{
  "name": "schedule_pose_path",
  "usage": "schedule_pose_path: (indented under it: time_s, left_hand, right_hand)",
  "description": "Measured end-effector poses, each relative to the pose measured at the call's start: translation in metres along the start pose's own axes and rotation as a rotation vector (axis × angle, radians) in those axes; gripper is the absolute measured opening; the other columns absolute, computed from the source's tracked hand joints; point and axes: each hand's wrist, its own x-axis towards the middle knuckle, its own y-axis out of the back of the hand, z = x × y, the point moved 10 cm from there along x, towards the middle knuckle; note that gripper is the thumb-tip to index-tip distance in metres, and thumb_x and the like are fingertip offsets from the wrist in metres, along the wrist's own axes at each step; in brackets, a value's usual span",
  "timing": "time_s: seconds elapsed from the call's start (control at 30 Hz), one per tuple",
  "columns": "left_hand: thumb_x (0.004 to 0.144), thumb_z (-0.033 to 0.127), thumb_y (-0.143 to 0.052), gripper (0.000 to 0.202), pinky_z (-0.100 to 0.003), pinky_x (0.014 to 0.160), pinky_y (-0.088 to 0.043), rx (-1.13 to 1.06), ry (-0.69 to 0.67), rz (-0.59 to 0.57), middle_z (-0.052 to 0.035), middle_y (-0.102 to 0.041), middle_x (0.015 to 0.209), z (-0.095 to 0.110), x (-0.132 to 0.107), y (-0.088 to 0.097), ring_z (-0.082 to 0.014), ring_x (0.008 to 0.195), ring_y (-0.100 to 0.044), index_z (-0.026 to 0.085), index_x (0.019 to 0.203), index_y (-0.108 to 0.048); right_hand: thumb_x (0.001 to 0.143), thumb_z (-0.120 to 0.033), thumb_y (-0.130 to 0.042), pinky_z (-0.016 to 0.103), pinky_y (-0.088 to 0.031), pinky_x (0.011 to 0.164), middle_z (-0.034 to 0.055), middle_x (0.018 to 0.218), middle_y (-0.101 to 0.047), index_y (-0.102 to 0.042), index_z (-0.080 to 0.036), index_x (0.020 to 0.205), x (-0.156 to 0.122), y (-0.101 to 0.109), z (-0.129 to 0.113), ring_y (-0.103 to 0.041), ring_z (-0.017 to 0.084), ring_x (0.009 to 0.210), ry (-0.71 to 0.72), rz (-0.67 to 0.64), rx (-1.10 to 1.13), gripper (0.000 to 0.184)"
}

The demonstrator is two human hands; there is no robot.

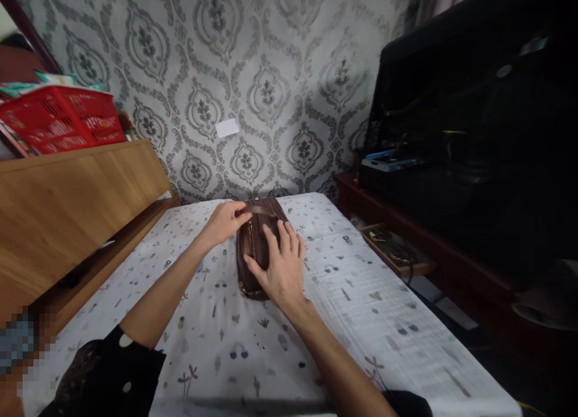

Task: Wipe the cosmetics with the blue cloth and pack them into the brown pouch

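The brown leather pouch is seen laid lengthwise on the printed cloth, its long axis running straight ahead in the head view, with the far end tipped slightly to the right. Both hands are placed on it, and they are kept apart from each other. The far end is taken by the left hand, which lies to the left of that axis; a thin brown strip is pinched there between the fingertips and is stretched across the top of the pouch. Whether it is tape or a strap cannot be told from this view. The near half is covered by the right hand, held open and flat, fingers spread, pressed down across the long axis. That hand is the nearer of the two to the camera, and the pouch's gold trim is left showing just below it. A red basket is seen well off to the left, above a wooden panel.
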Motion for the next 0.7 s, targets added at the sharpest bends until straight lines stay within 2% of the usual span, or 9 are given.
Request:
schedule_pose_path:
  time_s: [0.1, 0.17, 0.23, 0.33, 0.4, 0.5, 0.6, 0.7]
  left_hand:
    - [0.083, 0.022, -0.057, 0.011, -0.027, 0.066, -0.040, -0.006, -0.002, 0.016, 0.0007, -0.064, 0.076, 0.006, 0.005, -0.004, -0.0174, 0.071, -0.057, 0.018, 0.088, -0.066]
    - [0.080, 0.016, -0.061, 0.029, -0.029, 0.073, -0.044, 0.006, -0.013, 0.010, -0.0013, -0.070, 0.089, 0.016, 0.008, -0.012, -0.0198, 0.082, -0.063, 0.021, 0.107, -0.068]
    - [0.079, 0.016, -0.066, 0.035, -0.031, 0.080, -0.047, 0.054, -0.031, -0.006, -0.0026, -0.073, 0.096, 0.028, 0.013, -0.023, -0.0222, 0.090, -0.065, 0.024, 0.113, -0.069]
    - [0.082, 0.024, -0.070, 0.022, -0.033, 0.087, -0.046, 0.143, -0.028, -0.003, -0.0048, -0.074, 0.099, 0.039, 0.021, -0.037, -0.0257, 0.100, -0.064, 0.023, 0.103, -0.073]
    - [0.083, 0.025, -0.069, 0.012, -0.034, 0.085, -0.046, 0.163, 0.001, 0.016, -0.0068, -0.074, 0.097, 0.039, 0.027, -0.042, -0.0271, 0.100, -0.063, 0.021, 0.093, -0.074]
    - [0.086, 0.026, -0.065, 0.011, -0.032, 0.075, -0.046, 0.137, 0.069, 0.058, -0.0073, -0.072, 0.085, 0.029, 0.035, -0.045, -0.0249, 0.086, -0.064, 0.018, 0.083, -0.072]
    - [0.087, 0.029, -0.061, 0.017, -0.029, 0.064, -0.043, 0.078, 0.141, 0.094, -0.0037, -0.067, 0.071, 0.014, 0.038, -0.045, -0.0201, 0.070, -0.061, 0.018, 0.076, -0.069]
    - [0.085, 0.029, -0.061, 0.019, -0.027, 0.061, -0.041, 0.004, 0.158, 0.113, -0.0016, -0.064, 0.065, 0.006, 0.038, -0.045, -0.0180, 0.065, -0.059, 0.017, 0.071, -0.066]
  right_hand:
    - [0.094, -0.047, -0.053, 0.057, -0.038, 0.108, 0.0251, 0.143, -0.048, -0.040, -0.008, 0.144, -0.011, 0.008, 0.006, -0.041, 0.036, 0.136, -0.027, 0.067, 0.038, 0.064]
    - [0.096, -0.045, -0.050, 0.056, -0.040, 0.107, 0.0242, 0.141, -0.049, -0.039, -0.008, 0.144, -0.016, 0.009, 0.007, -0.042, 0.036, 0.136, -0.024, 0.084, 0.045, 0.062]
    - [0.096, -0.045, -0.049, 0.056, -0.040, 0.106, 0.0236, 0.141, -0.050, -0.039, -0.009, 0.143, -0.018, 0.009, 0.008, -0.043, 0.036, 0.136, -0.015, 0.087, 0.045, 0.060]
    - [0.095, -0.046, -0.050, 0.055, -0.039, 0.106, 0.0229, 0.140, -0.052, -0.040, -0.009, 0.143, -0.017, 0.008, 0.010, -0.043, 0.036, 0.135, -0.025, 0.084, 0.038, 0.061]
    - [0.094, -0.047, -0.051, 0.053, -0.038, 0.106, 0.0221, 0.137, -0.055, -0.043, -0.008, 0.141, -0.016, 0.008, 0.010, -0.044, 0.035, 0.134, -0.025, 0.071, 0.022, 0.061]
    - [0.094, -0.046, -0.053, 0.052, -0.035, 0.108, 0.0205, 0.132, -0.060, -0.051, -0.009, 0.135, -0.013, 0.007, 0.008, -0.047, 0.034, 0.132, -0.013, 0.030, -0.010, 0.055]
    - [0.094, -0.046, -0.054, 0.051, -0.031, 0.109, 0.0193, 0.132, -0.061, -0.054, -0.010, 0.132, -0.012, 0.008, 0.007, -0.048, 0.033, 0.131, -0.028, 0.004, -0.040, 0.053]
    - [0.093, -0.046, -0.054, 0.051, -0.030, 0.110, 0.0193, 0.132, -0.062, -0.054, -0.008, 0.132, -0.011, 0.009, 0.005, -0.049, 0.033, 0.129, -0.026, -0.007, -0.056, 0.054]
